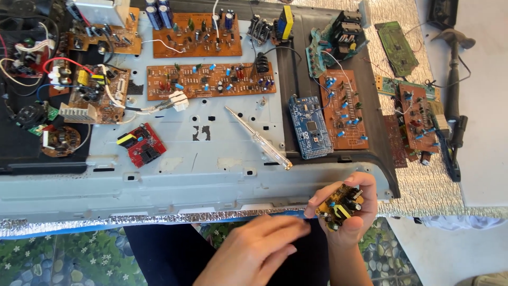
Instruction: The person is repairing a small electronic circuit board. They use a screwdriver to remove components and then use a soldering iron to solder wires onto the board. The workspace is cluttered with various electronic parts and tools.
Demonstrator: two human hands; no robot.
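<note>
My right hand (352, 212) holds a small circuit board (339, 205) with a yellow transformer and dark capacitors, just off the near edge of the grey metal chassis plate (174, 177). My left hand (254, 249) is beside it at the lower middle, fingers stretched toward the board and blurred by motion, holding nothing that I can see. A clear-handled test screwdriver (257, 137) lies on the plate above my hands.
Several brown circuit boards (210, 80) lie across the plate, with a red board (142, 144) at the left and a blue board (310, 126) at the right. A soldering iron (454, 79) rests on the foil sheet at the far right. Wires crowd the upper left.
</note>
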